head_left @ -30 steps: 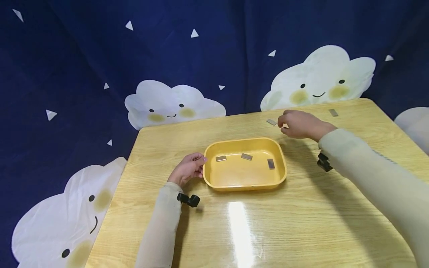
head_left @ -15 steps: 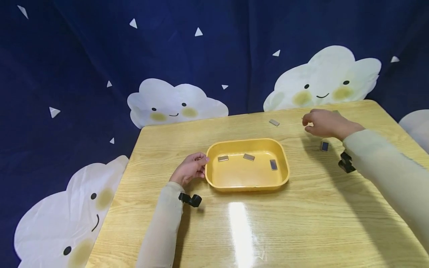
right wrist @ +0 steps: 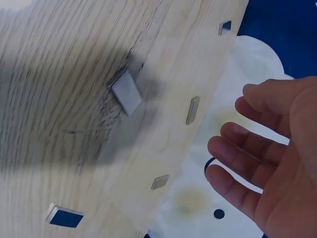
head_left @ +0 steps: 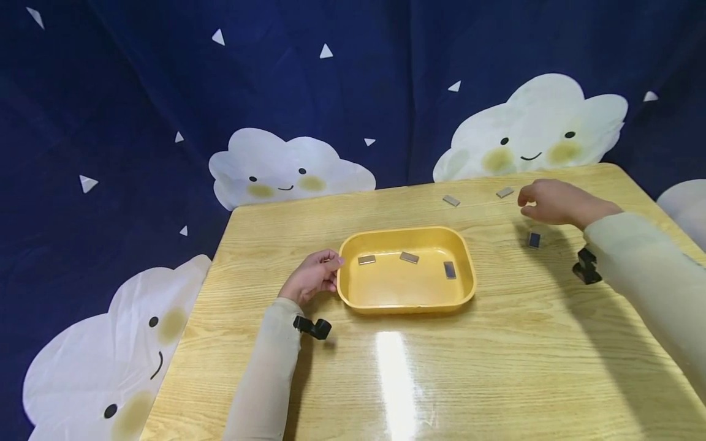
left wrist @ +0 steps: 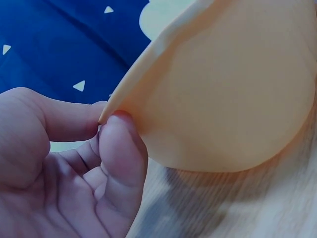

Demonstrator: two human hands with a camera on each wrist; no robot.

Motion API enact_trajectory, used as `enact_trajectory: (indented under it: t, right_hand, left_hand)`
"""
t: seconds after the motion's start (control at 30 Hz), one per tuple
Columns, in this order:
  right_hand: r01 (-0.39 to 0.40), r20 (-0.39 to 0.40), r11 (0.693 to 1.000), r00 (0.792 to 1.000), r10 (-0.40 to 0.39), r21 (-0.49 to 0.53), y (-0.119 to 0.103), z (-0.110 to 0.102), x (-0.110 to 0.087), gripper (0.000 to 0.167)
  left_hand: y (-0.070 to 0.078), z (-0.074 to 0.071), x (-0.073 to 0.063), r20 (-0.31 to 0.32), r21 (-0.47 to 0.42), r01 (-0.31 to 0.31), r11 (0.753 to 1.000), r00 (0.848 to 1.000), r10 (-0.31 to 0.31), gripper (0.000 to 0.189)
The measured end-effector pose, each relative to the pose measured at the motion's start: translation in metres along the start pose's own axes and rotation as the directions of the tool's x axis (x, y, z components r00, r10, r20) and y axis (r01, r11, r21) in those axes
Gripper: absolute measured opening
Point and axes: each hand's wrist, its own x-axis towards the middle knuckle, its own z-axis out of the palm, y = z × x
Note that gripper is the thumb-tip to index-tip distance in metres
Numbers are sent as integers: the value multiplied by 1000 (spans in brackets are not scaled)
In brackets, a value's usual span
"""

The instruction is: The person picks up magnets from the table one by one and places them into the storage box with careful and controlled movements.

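Note:
A yellow plastic tray [head_left: 407, 307] sits mid-table with three small rectangular metallic pieces inside, one of them at its right side [head_left: 449, 270]. My left hand [head_left: 310, 277] pinches the tray's left rim between thumb and finger, as the left wrist view shows up close. Over the back right of the table hovers my right hand [head_left: 558, 202], fingers loosely bent and nothing held. Nearest to it are a flat metallic piece [head_left: 504, 192] just left of the fingertips and a dark, reflective one [head_left: 534, 240] lower down in the arm's shadow.
Another metallic piece [head_left: 451, 200] lies near the table's back edge. The right wrist view shows further pieces, one by the edge [right wrist: 159, 182] and one lower left [right wrist: 65, 216], hidden in the head view. A blue cloud-patterned curtain [head_left: 309, 79] hangs behind the wooden table [head_left: 469, 367].
My right hand has moved right along the back of the table, uncovering two metallic pieces and covering one at the far right. The left hand keeps its hold on the tray.

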Motion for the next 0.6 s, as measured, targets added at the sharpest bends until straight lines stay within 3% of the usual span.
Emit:
enact_trajectory:
  t: [0.6]
  right_hand:
    - [-71,74,997,995,71,-2,29,25,-13,22]
  left_hand:
    - [0,-1,1,-12,3,18,1000,1000,-18,13]
